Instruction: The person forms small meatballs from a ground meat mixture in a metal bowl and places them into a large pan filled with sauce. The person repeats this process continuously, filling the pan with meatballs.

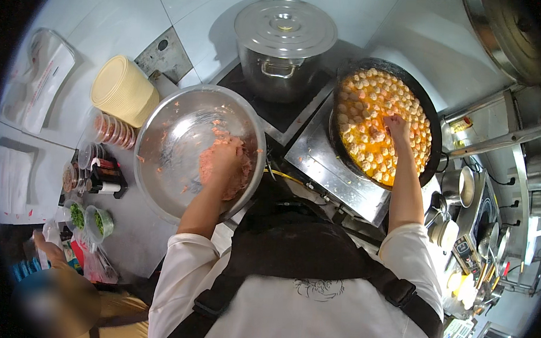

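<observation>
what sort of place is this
Probably a commercial kitchen: a big lidded pot, a wide pan full of meatballs and a large bowl of raw mince.

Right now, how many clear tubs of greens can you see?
2: both sit to the lower left of the steel bowl, side by side, the left tub and the right tub. Others may be hidden among the clutter.

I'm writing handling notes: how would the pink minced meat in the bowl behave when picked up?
The minced meat probably squashes easily: it lies in a lumpy mound, the left hand sunk in it. It likely sticks and breaks apart, since scraps dot the bowl.
</observation>
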`<state>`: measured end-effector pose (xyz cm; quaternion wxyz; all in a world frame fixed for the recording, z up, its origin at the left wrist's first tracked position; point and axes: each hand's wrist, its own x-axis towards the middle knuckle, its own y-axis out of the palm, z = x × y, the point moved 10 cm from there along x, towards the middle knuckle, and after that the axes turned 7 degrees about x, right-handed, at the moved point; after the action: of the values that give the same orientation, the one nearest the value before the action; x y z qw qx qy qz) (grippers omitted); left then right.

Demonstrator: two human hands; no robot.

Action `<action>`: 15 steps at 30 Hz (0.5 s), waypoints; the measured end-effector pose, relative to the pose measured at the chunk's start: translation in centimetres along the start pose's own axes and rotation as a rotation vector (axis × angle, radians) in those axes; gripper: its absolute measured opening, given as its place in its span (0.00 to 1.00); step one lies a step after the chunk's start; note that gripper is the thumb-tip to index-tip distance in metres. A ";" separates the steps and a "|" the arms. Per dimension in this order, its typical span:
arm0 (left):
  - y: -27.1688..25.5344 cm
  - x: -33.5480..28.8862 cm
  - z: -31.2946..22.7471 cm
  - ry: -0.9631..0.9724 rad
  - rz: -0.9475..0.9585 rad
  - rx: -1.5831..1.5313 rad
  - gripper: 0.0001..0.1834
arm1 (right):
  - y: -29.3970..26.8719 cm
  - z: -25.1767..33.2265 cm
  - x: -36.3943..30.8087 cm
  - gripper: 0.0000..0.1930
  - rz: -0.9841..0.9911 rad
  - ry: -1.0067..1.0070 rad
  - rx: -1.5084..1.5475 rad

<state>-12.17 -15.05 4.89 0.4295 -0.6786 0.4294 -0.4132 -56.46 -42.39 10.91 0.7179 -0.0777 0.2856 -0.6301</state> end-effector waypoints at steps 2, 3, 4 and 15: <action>0.7 0.4 1.2 -0.023 0.012 0.009 0.10 | -0.8 -0.2 0.8 0.21 -0.074 0.074 -0.108; 1.3 0.5 2.0 -0.045 0.056 -0.020 0.10 | -1.1 0.1 0.9 0.22 -0.104 0.067 -0.032; 1.9 0.6 2.6 -0.086 0.103 -0.041 0.11 | -1.3 0.2 0.9 0.24 -0.106 0.081 0.032; -6.0 0.7 1.7 -0.574 0.062 -1.843 0.15 | 4.2 8.5 -7.3 0.14 0.069 -0.422 0.000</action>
<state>-9.00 -13.78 10.11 -0.1725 -0.8126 0.4816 0.2792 -48.85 -36.77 18.24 0.7830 -0.1981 0.1312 -0.5749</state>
